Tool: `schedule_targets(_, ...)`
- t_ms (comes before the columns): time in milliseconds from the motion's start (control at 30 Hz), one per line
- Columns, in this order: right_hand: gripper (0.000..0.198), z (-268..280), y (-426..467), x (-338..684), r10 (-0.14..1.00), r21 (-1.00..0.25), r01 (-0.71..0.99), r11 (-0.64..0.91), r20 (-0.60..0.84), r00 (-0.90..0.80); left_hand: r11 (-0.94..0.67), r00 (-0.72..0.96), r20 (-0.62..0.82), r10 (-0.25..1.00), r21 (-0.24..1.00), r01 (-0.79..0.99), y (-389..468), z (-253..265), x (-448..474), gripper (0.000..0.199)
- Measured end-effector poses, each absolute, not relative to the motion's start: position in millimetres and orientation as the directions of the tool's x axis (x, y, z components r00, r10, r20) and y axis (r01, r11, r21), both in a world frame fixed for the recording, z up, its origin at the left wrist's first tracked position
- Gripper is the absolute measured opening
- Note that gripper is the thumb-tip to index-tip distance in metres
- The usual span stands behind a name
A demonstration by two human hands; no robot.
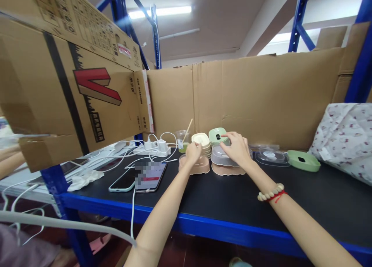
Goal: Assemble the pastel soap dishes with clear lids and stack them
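Left hand (193, 152) bunches its fingers at the cream stack (204, 140), grip unclear; right hand (238, 147) holds fingers spread beside the green lid (215, 133); light handling should avoid toppling.

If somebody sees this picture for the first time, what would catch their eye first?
Probably the large cardboard box with its bold red V, filling the upper left. Next, the left hand by the cream stack and the right hand by the green piece, at mid-picture. At the far right, the patterned white bag stands out.
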State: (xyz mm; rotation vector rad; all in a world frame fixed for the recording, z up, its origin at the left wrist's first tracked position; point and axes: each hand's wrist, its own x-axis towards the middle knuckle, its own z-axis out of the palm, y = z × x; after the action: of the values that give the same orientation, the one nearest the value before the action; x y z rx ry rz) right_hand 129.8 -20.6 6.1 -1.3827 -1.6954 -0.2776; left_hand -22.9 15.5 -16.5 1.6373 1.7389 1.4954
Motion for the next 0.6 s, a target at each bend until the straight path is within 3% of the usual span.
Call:
schedule_targets(167,0.057,25.1,7.9,112.3,0.811,-0.432,0.893,0.124,0.563,0.160,-0.262,-0.390,0.430,0.814,0.871,0.415,19.3,-10.4,-25.9,0.007)
schedule_targets(267,0.067,29.6,28.2,108.2,0.874,-0.449,0.890,0.076,0.460,0.158,-0.286,-0.445,0.417,0.793,0.899,0.333,20.9,-7.9,-25.3,0.029)
schedule_targets(433,0.056,29.7,43.6,108.2,0.904,-0.486,0.872,0.055,0.394,0.163,-0.303,-0.515,0.368,0.774,0.930,0.208,20.8,-9.1,-22.2,0.066)
schedule_targets(533,0.053,28.2,40.9,107.4,0.916,-0.498,0.867,-0.014,0.341,0.211,-0.376,-0.540,0.376,0.753,0.919,0.116,18.4,-9.4,-20.6,0.066)
schedule_targets(600,0.050,27.1,37.6,106.5,0.916,-0.487,0.873,-0.021,0.340,0.211,-0.432,-0.533,0.400,0.745,0.899,0.070,16.6,-8.0,-19.7,0.053)
